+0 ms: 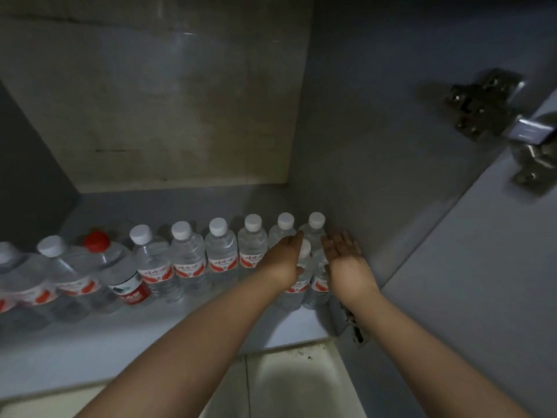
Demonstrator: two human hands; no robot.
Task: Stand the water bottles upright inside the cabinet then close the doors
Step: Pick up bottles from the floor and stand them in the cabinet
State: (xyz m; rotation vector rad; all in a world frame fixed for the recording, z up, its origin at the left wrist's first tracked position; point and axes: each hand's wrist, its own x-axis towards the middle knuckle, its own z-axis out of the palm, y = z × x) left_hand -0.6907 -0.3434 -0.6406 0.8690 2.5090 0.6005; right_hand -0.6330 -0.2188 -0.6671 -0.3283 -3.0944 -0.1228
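A row of water bottles stood upright on the cabinet shelf, running from the far left to the right wall, one red-capped bottle among the white caps. At the row's right end, your left hand lay flat against a front bottle, fingers straight, its grip clenched on nothing. Your right hand faced it, palm released, bracketing the last bottles, probably to steady them. The right door hung open.
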